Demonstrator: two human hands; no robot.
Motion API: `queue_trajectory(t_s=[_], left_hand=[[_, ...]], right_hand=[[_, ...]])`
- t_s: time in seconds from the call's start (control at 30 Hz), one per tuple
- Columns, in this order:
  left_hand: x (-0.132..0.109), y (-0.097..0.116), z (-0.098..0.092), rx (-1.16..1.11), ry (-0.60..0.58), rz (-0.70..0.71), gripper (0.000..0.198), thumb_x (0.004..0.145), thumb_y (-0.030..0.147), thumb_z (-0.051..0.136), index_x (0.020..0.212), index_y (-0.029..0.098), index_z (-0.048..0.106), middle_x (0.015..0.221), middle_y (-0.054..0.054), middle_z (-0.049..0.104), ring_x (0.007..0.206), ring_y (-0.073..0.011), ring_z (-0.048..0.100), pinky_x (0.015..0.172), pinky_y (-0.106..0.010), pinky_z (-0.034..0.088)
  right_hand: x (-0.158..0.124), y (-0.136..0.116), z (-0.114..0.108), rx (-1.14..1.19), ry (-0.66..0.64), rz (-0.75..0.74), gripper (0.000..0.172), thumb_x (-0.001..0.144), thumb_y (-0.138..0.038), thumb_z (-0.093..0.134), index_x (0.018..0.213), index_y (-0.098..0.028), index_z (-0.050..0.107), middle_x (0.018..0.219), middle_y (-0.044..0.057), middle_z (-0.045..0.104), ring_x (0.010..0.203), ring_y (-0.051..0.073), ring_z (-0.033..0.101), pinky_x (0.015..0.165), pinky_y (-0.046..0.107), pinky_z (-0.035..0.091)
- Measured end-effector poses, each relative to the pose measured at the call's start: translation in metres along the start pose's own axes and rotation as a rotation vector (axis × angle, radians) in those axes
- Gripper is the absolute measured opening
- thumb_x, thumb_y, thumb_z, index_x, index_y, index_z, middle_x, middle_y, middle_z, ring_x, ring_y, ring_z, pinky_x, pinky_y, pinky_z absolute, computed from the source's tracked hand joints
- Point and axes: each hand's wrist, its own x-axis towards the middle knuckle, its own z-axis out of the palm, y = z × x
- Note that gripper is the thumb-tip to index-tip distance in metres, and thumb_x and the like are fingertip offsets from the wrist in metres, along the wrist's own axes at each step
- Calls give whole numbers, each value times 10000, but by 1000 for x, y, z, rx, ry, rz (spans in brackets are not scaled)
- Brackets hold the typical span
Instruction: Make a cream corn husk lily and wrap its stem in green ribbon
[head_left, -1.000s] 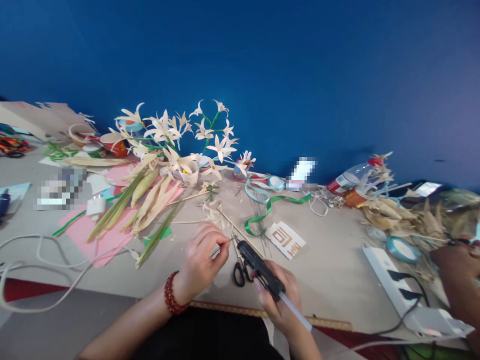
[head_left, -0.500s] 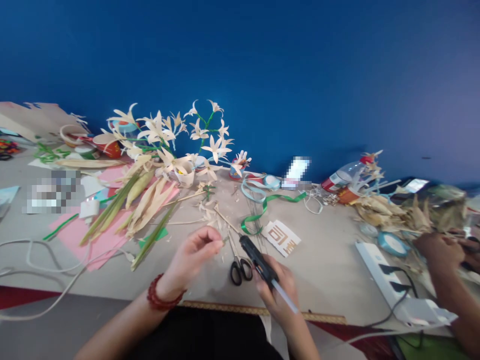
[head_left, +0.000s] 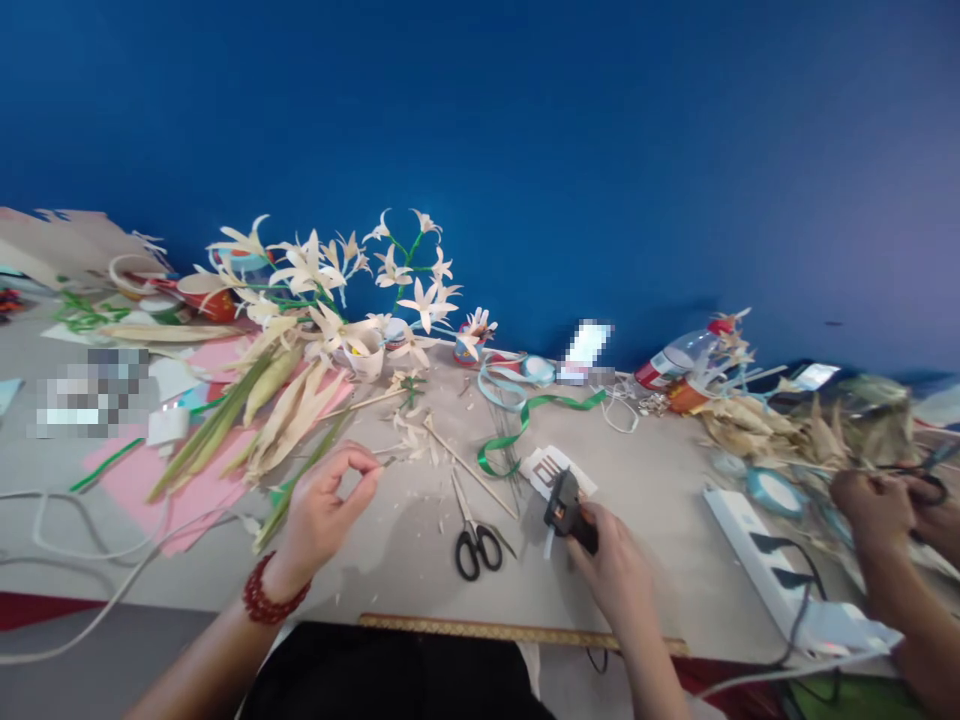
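Ahead of you, a blue wall (head_left: 525, 150) rises behind the worktop (head_left: 675, 565). Near it on your right, a clear plastic bottle (head_left: 679, 358) with a red label lies tilted. Closer in, you have a white power strip (head_left: 739, 530) with black plugs, just beside a roll of light blue ribbon (head_left: 776, 490). On your left, a white charger (head_left: 166, 427) sits by pink paper (head_left: 127, 480).

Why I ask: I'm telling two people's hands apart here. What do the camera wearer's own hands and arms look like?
The left hand is ungloved, with a dark-red bracelet, apparently beaded, around its wrist. The right hand is ungloved too, with nothing visible around its wrist. Both arms are sleeveless as far as they show; black clothing shows between them.
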Motion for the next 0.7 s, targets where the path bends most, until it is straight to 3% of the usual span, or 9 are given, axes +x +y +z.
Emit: queue_trajectory(t_s=[0.17,0.37,0.47,0.57,0.63,0.7], left_hand=[[-3,-14,-5,82,106,-14,95,869,294,586,826,211,600,829,-36,652,835,-198,633,771,-326,515],[-1,-13,-5,112,86,39,58,867,241,579,826,206,596,823,-37,647,829,-194,632,782,-335,510],[0,-8,-2,133,61,64,49,867,205,576,820,201,588,821,-37,642,827,-188,624,780,-326,498],[-1,-5,3,142,35,86,56,866,186,577,813,201,573,804,-28,627,809,-180,611,763,-315,492],[-1,-3,8,135,25,101,57,869,171,571,820,200,569,795,-25,621,792,-176,604,751,-313,490],[-1,-1,11,129,21,118,69,873,155,564,819,197,570,789,-29,619,784,-174,598,748,-317,488]], right_hand=[[-6,0,4,7,-48,-4,302,841,-332,515,1104,-184,529,997,122,659,933,312,647,788,435,531],[3,21,-1,-12,-62,40,385,816,-319,497,1174,-178,520,1045,128,631,948,315,629,843,461,508],[9,16,-12,-46,-40,55,457,778,-290,517,1220,-174,506,1161,152,597,1032,339,601,888,490,485],[22,-22,-21,38,86,19,361,821,-294,520,1160,-170,547,1158,161,597,1064,342,577,889,489,482],[35,-64,-20,266,165,-67,201,890,-285,512,1049,-180,579,992,118,646,938,273,622,839,410,507],[54,-110,-11,375,47,-210,110,917,-263,527,951,-200,610,909,82,671,887,238,629,812,362,503]])
